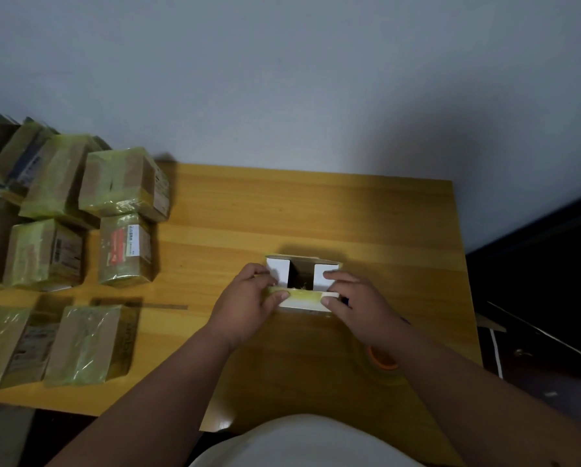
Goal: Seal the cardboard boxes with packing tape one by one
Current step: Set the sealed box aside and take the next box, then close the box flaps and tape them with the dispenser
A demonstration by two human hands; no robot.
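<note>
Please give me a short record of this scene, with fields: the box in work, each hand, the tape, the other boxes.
box in work: small cardboard box, top still open, two white flaps folded in, dark gap between
left hand: left hand holds the box's left side, thumb on the near flap
right hand: right hand holds the right side, thumb on the near flap
tape: tape roll with orange core, on the table, partly under the right forearm
other boxes: taped boxes at left

Small packing station: wooden table (282, 210) against bare wall (282, 79), stacked taped parcels (80, 214).

Wooden table (255, 210) bearing taped boxes (124, 183), tape roll (382, 360)
</note>
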